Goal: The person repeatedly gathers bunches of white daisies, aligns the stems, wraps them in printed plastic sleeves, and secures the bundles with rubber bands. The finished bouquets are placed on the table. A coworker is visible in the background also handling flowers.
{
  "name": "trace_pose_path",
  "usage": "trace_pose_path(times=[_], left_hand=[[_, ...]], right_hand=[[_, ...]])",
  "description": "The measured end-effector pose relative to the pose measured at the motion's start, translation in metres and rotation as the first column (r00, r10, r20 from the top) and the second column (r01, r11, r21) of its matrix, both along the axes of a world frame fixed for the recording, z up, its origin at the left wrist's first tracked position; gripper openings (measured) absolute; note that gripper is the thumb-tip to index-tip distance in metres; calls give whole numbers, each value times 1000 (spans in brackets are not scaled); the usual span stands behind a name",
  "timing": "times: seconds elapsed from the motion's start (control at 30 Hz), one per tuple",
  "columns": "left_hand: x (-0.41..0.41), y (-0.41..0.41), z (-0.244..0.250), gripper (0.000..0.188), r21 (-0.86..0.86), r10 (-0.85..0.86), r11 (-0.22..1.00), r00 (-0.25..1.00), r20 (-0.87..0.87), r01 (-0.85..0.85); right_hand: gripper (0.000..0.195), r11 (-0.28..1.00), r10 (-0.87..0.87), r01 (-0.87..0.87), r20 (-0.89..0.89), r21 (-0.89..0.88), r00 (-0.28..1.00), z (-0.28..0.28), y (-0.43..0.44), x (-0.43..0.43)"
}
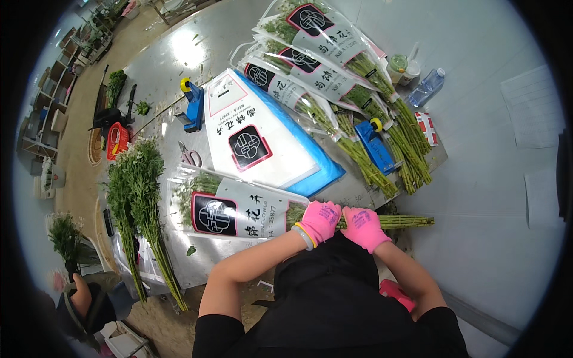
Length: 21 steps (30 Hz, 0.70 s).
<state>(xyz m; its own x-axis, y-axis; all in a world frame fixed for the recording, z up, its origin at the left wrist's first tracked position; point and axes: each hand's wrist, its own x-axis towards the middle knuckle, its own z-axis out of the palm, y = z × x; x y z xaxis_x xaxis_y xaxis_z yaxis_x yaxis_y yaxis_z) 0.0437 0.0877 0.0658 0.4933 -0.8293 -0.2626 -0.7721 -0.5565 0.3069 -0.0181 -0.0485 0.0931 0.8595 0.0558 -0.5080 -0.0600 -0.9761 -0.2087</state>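
In pink gloves, my left hand (321, 220) grips the stems at the narrow end of a printed clear sleeve (250, 209) around a bunch of white flowers. Close beside it on the right, my right hand (365, 228) is closed around the same bunch, and the bare green stems (405, 221) stick out past it. The sleeved flower heads lie to the left on the metal table. Just beyond lies a stack of flat printed sleeves (264, 134) with blue plastic film (320, 174) under its edge.
Several sleeved bunches (313, 85) lie at the back right, with a blue tape dispenser (375, 147) on their stems. Another blue dispenser (193, 107), scissors (190, 155), unsleeved bunches (145, 192) and a red basket (117, 141) are to the left. A plastic bottle (426, 87) stands far right. A person (87, 300) is at lower left.
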Motion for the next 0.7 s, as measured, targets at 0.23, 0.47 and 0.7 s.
trace_pose_path(times=[0.23,0.47,0.7], left_hand=[[-2,-75,25,22,197,99,979,972,-215,-56],[4,-153,6,34,312,177,948,913,-366,-58],[10,-198,-13,39,365,238,928,870,-431,-73]], right_hand=[[36,987,98,-83,-108,138,989,14,-79,4],[46,749,-558,301,317,590,767,-31,-192,55],[28,697,-468,399,-43,596,883,-58,-230,99]])
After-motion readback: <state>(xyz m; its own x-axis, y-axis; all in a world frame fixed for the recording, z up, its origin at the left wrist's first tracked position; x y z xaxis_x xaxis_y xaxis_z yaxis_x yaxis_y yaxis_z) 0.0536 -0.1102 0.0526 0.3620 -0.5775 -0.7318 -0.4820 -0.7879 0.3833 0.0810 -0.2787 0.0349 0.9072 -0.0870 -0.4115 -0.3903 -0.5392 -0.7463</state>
